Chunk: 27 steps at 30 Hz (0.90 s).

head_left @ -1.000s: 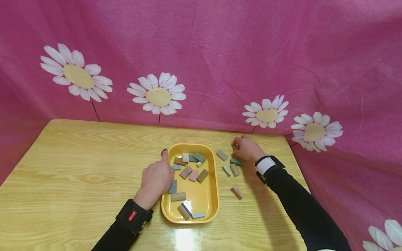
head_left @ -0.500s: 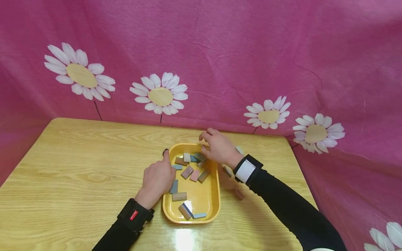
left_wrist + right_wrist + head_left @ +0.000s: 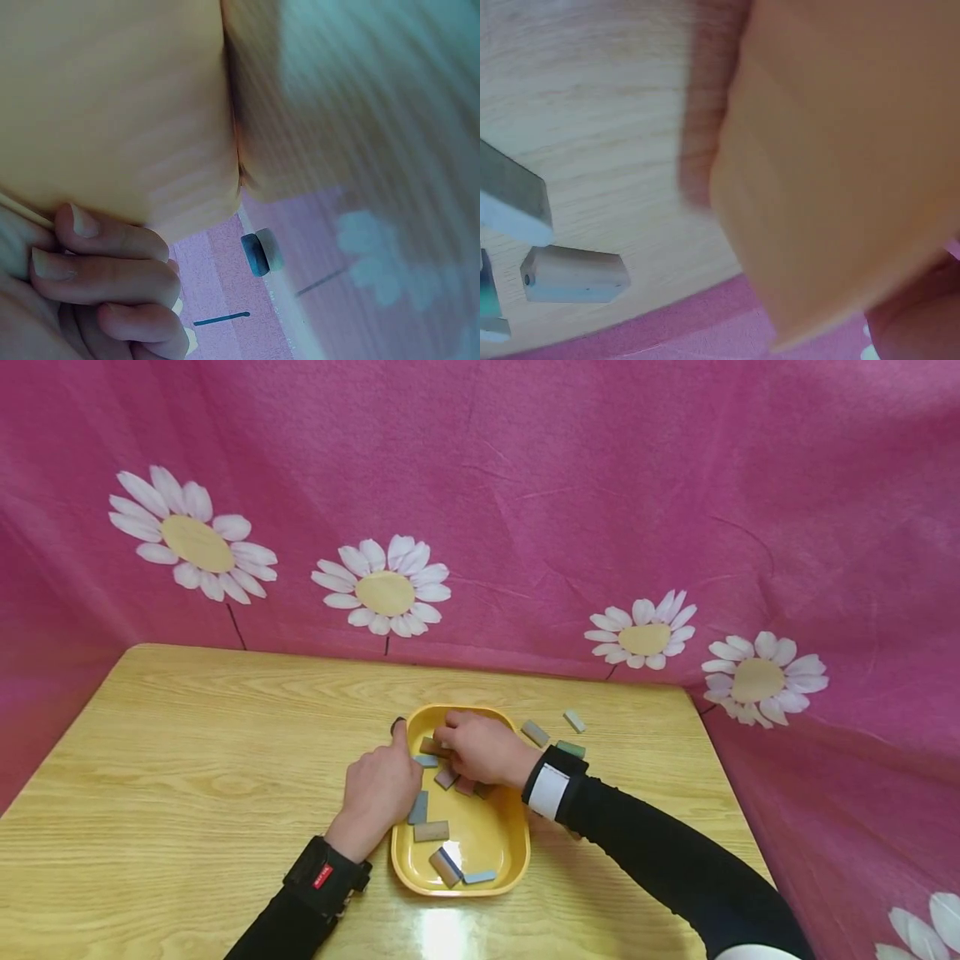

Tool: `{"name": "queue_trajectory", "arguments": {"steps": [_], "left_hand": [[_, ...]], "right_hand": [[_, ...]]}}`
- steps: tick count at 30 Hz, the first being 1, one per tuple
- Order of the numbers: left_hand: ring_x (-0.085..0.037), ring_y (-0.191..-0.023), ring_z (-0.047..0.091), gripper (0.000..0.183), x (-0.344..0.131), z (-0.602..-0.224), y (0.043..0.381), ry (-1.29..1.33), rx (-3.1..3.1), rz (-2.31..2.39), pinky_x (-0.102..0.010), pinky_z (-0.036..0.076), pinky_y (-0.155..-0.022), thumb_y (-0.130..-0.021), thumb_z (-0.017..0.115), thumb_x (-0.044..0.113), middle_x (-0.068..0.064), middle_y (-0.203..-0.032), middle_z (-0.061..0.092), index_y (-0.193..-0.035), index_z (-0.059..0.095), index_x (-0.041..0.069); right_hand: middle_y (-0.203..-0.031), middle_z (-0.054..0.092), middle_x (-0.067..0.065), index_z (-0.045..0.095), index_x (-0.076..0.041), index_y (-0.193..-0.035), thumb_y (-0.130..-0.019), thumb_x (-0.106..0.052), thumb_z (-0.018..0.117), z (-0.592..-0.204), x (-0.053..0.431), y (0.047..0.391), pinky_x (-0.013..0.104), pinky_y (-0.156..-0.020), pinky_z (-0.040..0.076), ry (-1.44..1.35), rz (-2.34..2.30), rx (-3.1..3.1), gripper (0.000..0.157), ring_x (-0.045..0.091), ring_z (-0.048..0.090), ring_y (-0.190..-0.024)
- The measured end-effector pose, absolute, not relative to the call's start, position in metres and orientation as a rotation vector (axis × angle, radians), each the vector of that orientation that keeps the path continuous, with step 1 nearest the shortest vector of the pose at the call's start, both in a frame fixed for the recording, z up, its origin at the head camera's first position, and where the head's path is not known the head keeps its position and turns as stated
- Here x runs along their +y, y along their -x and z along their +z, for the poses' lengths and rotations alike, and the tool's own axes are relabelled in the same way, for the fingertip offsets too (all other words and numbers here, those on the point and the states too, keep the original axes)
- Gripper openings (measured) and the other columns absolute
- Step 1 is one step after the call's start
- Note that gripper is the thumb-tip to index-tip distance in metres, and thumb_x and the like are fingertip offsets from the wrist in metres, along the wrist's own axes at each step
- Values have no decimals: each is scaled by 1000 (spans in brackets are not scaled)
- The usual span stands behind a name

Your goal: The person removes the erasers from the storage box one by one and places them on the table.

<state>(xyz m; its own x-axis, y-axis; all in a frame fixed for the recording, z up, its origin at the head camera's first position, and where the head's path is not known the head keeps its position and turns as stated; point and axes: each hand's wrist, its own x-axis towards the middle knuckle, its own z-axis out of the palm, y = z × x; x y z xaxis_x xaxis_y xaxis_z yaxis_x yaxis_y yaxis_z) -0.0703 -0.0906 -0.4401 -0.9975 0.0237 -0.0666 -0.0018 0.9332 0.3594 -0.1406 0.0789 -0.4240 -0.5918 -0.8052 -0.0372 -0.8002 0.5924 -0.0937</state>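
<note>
A yellow tray [image 3: 483,852] holds several small blocks, among them a tan one [image 3: 431,832] and a light blue one [image 3: 480,877]. My left hand [image 3: 378,785] grips the tray's left side, one digit pointing along the rim. Its curled fingers [image 3: 112,255] lie against the tray wall [image 3: 112,112] in the left wrist view. Inside the tray's far part, my right hand [image 3: 487,747] has its fingers bent down among the blocks, partly covering a mauve block [image 3: 446,777]. Whether those fingers hold a block is hidden.
Right of the tray, a grey block [image 3: 535,732], a pale block [image 3: 574,720] and a green block [image 3: 570,749] lie on the wooden table [image 3: 225,777]. A pink flowered cloth [image 3: 510,527] hangs behind. The right forearm hides part of the table.
My right hand has moved left from the loose blocks on the table, over the tray's far right rim and down into the tray. The left hand has stayed at the tray's side.
</note>
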Motion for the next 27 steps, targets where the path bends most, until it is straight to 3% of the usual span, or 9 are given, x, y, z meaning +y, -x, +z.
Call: {"name": "queue_trajectory", "arguments": {"steps": [6, 15, 22, 27], "left_hand": [[-18, -42, 43, 61, -90, -441, 70, -16, 3033, 549, -34, 34, -39, -87, 45, 27, -3, -55, 46, -140, 28, 1], [-19, -41, 42, 61, -92, -440, 70, -33, 3046, 557, -34, 34, -38, -88, 46, 27, -3, -53, 45, -139, 27, 0], [-18, -42, 42, 61, -91, -440, 70, -32, 3026, 556, -34, 34, -38, -88, 45, 27, -3, -53, 45, -140, 27, 0], [-18, -41, 42, 62, -90, -440, 70, -32, 3024, 554, -33, 34, -38, -88, 45, 27, -3, -53, 46, -141, 26, 1]], "right_hand": [[-82, 42, -5, 60, -20, -93, -88, -19, 57, -430, 78, 140, 22, -65, 40, 1401, -89, 2770, 6, 7, 46, -72], [-84, 43, -6, 55, -18, -86, -79, -17, 61, -430, 82, 147, 21, -66, 41, 1360, -146, 2785, 9, 7, 47, -70], [-85, 40, -3, 56, -17, -92, -83, -14, 57, -439, 83, 145, 17, -59, 39, 1330, -193, 2741, 9, 6, 47, -64], [-85, 43, -5, 55, -17, -91, -79, -17, 58, -430, 85, 146, 21, -62, 41, 1309, -160, 2819, 12, 7, 47, -67]]}}
